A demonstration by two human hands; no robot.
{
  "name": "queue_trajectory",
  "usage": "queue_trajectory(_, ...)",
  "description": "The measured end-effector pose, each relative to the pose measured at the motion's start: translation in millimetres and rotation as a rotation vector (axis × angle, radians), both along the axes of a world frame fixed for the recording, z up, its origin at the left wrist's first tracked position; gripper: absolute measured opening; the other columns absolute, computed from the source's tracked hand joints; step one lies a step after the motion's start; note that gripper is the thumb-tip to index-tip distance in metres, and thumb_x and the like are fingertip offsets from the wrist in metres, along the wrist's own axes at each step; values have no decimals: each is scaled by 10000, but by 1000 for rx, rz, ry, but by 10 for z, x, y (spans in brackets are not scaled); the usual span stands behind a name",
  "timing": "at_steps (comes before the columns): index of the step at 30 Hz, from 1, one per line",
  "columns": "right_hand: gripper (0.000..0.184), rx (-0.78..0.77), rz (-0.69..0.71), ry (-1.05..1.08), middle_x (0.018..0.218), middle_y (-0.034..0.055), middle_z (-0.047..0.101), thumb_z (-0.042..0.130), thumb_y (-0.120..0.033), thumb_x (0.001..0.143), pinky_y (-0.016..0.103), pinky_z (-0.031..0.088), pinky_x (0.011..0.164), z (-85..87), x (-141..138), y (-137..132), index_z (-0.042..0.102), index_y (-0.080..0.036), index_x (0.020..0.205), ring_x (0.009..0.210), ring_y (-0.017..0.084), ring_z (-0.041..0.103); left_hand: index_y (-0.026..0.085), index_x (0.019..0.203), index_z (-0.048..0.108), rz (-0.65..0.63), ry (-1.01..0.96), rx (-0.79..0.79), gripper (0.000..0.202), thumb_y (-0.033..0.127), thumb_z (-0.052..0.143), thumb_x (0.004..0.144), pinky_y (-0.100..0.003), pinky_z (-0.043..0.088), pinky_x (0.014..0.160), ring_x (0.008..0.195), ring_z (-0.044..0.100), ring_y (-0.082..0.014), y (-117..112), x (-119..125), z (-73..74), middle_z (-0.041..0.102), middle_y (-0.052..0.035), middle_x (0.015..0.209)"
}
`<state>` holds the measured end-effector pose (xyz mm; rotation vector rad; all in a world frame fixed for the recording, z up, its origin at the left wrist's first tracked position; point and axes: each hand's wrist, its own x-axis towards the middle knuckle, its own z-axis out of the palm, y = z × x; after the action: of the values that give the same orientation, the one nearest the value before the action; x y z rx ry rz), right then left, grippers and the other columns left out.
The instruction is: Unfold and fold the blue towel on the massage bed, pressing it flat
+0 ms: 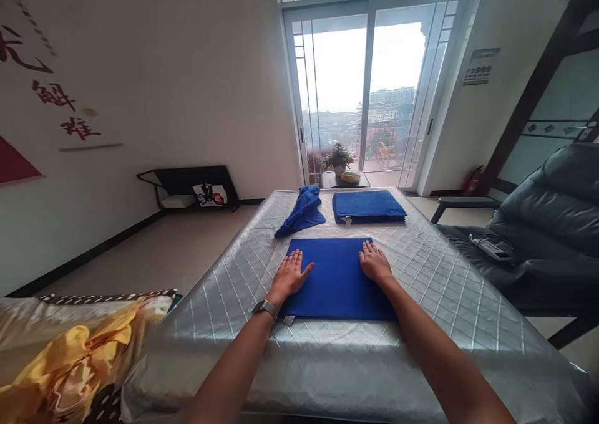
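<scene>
Silvery tabletop [238, 293]: one blue cloth [339, 287] beneath two flat hands [289, 275] [375, 262], each grip empty.

Bright sliding doors [370, 87], pale walls [210, 87]

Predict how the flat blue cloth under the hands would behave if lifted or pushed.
The flat blue cloth would probably droop when lifted, as the similar crumpled cloth beyond it lies in soft folds. It might slide when pushed, since the silver cover beneath looks shiny.
</scene>
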<state>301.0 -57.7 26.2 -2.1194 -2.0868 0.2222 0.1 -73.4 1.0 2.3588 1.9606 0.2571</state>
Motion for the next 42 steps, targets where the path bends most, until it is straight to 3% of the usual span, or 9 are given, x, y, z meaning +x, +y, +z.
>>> queue_trajectory(6, 656, 42, 18, -59, 1710, 107, 189, 181, -334, 1030, 379, 12, 1269, 61, -63, -210, 252, -55, 1619, 1591, 192, 88, 88, 1607, 270, 1, -16, 8, 864, 674, 93, 997, -473, 186, 1276, 1575, 195, -280, -23, 17, 25, 233, -170, 1687)
queue_trajectory(12, 692, 2, 21, -63, 1706, 116, 205, 199, -419, 1043, 387, 102, 1270, -29, -84, -466, 239, -38, 1618, 1580, 235, 168, 66, 1600, 283, 3, -26, 21, 898, 694, 90, 989, -458, 159, 1283, 1574, 202, -277, -19, 21, 20, 241, -180, 1683)
queue_trajectory(18, 687, -5, 13, -28, 1711, 100, 190, 187, -423, 1045, 369, 86, 1271, -47, -68, -484, 230, -58, 1625, 1583, 212, 149, 51, 1589, 303, 1, -17, 40, 908, 705, 116, 987, -436, 181, 1280, 1564, 242, -273, -28, 31, 29, 282, -186, 1670)
queue_trajectory(24, 688, 15, 15, -8, 1710, 101, 191, 191, -420, 1043, 365, 85, 1272, -37, -77, -503, 231, -52, 1624, 1584, 208, 145, -9, 1579, 288, 18, -30, 160, 806, 573, 165, 1036, -435, 162, 1289, 1569, 224, -286, -139, 60, 156, 274, -216, 1669)
queue_trajectory(28, 681, 30, 11, 8, 1705, 97, 213, 189, -412, 1043, 369, 101, 1272, -37, -79, -510, 253, -52, 1618, 1580, 213, 168, 10, 1565, 338, -52, -34, 193, 741, 519, 173, 1052, -471, 203, 1283, 1556, 262, -297, -212, 378, 201, 322, -212, 1650)
queue_trajectory(33, 675, 32, 26, 2, 1702, 107, 218, 199, -397, 1041, 369, 112, 1267, -56, -53, -505, 256, -48, 1617, 1579, 219, 173, 107, 1544, 428, -268, -44, 145, 686, 537, 198, 1061, -401, 261, 1271, 1532, 328, -226, -254, 1201, 159, 399, -136, 1626)
queue_trajectory(36, 663, 25, 46, -17, 1705, 111, 204, 201, -365, 1038, 370, 119, 1264, -69, -33, -500, 248, -47, 1618, 1581, 217, 161, 136, 1551, 422, -328, -55, 110, 676, 542, 190, 1063, -380, 247, 1274, 1534, 321, -195, -256, 1511, 135, 390, -115, 1632)
queue_trajectory(39, 672, 26, 44, -23, 1705, 113, 202, 189, -379, 1038, 379, 123, 1263, -72, -32, -495, 248, -47, 1619, 1580, 223, 169, 125, 1564, 398, -313, -55, 66, 723, 576, 154, 1053, -392, 221, 1282, 1546, 294, -198, -255, 1492, 112, 364, -117, 1643)
queue_trajectory(42, 684, 31, 33, -19, 1703, 111, 213, 182, -399, 1035, 382, 118, 1266, -67, -45, -492, 253, -49, 1618, 1578, 220, 177, 105, 1584, 350, -258, -46, 25, 794, 623, 107, 1034, -408, 187, 1290, 1564, 240, -210, -257, 1206, 90, 304, -116, 1668)
